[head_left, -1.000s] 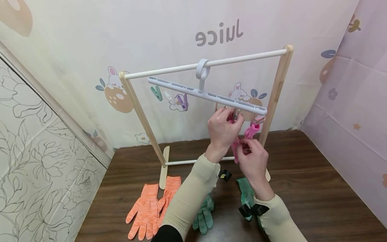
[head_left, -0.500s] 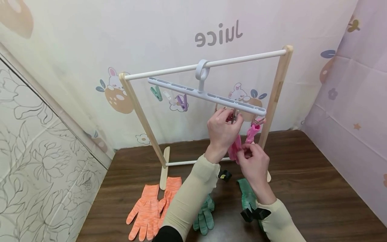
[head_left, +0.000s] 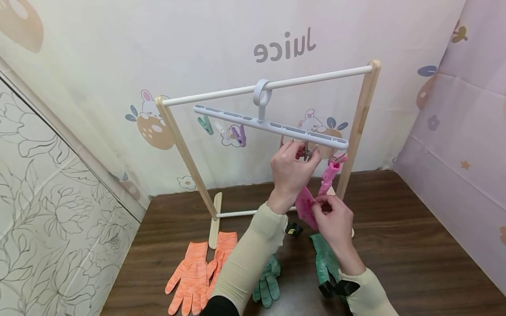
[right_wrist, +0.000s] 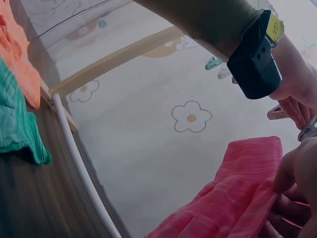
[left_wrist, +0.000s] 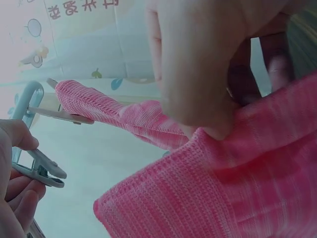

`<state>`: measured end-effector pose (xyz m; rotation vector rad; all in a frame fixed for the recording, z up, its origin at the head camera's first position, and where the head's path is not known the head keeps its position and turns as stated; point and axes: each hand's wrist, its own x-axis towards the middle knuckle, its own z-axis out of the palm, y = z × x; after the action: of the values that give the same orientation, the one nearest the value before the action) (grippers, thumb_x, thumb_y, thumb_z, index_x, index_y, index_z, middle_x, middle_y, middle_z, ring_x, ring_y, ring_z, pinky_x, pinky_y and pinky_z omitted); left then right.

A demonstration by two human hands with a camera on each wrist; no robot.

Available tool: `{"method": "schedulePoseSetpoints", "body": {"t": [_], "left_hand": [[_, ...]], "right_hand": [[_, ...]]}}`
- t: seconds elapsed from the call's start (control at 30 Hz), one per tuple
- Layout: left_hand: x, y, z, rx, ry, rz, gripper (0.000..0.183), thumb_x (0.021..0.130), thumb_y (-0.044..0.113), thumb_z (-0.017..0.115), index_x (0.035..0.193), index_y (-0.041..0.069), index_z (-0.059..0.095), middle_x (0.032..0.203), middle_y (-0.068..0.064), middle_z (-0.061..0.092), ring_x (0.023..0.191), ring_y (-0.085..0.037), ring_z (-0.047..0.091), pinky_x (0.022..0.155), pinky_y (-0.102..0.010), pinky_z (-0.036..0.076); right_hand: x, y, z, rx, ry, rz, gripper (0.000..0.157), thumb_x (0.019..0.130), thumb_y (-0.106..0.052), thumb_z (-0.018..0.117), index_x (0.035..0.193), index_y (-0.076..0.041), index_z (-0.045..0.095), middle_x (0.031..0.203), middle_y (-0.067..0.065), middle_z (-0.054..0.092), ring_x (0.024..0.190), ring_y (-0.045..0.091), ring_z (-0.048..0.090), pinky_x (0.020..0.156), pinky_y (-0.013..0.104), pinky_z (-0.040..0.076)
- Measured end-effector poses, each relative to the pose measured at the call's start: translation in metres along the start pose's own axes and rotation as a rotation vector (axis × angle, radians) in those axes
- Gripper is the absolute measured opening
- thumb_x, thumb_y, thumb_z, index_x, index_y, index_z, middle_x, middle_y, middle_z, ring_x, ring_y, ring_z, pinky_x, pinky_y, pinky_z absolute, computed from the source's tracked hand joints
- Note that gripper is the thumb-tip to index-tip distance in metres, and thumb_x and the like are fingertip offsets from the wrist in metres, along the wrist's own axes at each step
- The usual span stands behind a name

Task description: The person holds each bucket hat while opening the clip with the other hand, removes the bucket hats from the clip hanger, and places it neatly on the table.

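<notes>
My left hand (head_left: 290, 166) pinches a grey clothespin (left_wrist: 47, 171) under the right half of the pale hanger (head_left: 237, 116); the pin's tips stand slightly apart in the left wrist view. Just below, my right hand (head_left: 334, 219) holds a pink knitted glove (head_left: 305, 208) by its cuff side, thumb and fingers on the fabric. That cuff (right_wrist: 255, 151) points up and away from my fingers in the right wrist view. A second pink glove (head_left: 330, 177) hangs from a clothespin (head_left: 338, 159) at the hanger's right end. My right fingers hide part of the held glove.
The hanger hooks over the white rod (head_left: 316, 80) of a wooden rack (head_left: 186, 153). Green, white and purple clothespins (head_left: 239, 135) hang on its left half. Orange gloves (head_left: 189, 276) and green gloves (head_left: 324, 259) lie on the dark table (head_left: 403, 228).
My right hand has moved slightly down and right, drawing the held pink glove lower, so more of it shows below my left hand. My left hand stays at the grey clothespin.
</notes>
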<state>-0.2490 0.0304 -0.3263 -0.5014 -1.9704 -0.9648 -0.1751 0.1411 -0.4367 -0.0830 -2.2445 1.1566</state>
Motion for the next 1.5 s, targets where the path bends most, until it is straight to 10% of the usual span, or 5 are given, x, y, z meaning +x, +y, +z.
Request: {"method": "schedulePoseSetpoints", "body": {"t": [0.43,0.93,1.23,1.5], "left_hand": [[0.002,-0.002,-0.001,0.021,-0.019,0.005,0.024,0.087,0.029,0.079,0.101,0.01,0.073,0.086,-0.001,0.073,0.078,-0.009,0.066,0.072,-0.011,0.052],[0.004,-0.002,0.001,0.02,-0.04,0.028,0.024,0.086,0.031,0.08,0.099,0.012,0.072,0.085,0.0,0.071,0.077,-0.008,0.066,0.069,-0.01,0.048],[0.004,0.0,0.001,0.024,-0.04,0.047,0.024,0.086,0.03,0.08,0.098,0.011,0.072,0.084,0.0,0.071,0.076,-0.008,0.066,0.069,-0.01,0.048],[0.002,-0.003,0.0,0.029,-0.041,0.032,0.025,0.087,0.032,0.079,0.099,0.011,0.072,0.085,0.0,0.072,0.077,-0.008,0.066,0.071,-0.01,0.049]], "right_hand": [[-0.002,-0.004,-0.01,-0.014,-0.216,0.065,0.012,0.092,-0.015,0.068,0.098,-0.008,0.075,0.094,0.013,0.075,0.078,0.019,0.062,0.065,0.017,0.049],[-0.008,0.005,-0.021,0.002,-0.396,0.114,0.011,0.096,-0.019,0.065,0.102,-0.011,0.069,0.087,0.005,0.078,0.068,-0.003,0.059,0.066,0.021,0.045],[-0.015,0.01,-0.024,0.306,-0.676,0.305,0.02,0.1,-0.011,0.055,0.113,0.004,0.059,0.088,0.005,0.074,0.071,0.004,0.061,0.066,0.025,0.052],[-0.023,0.022,-0.021,0.521,-0.954,0.3,0.027,0.102,-0.015,0.052,0.111,0.011,0.052,0.084,-0.01,0.068,0.077,0.005,0.065,0.069,0.029,0.056]]}}
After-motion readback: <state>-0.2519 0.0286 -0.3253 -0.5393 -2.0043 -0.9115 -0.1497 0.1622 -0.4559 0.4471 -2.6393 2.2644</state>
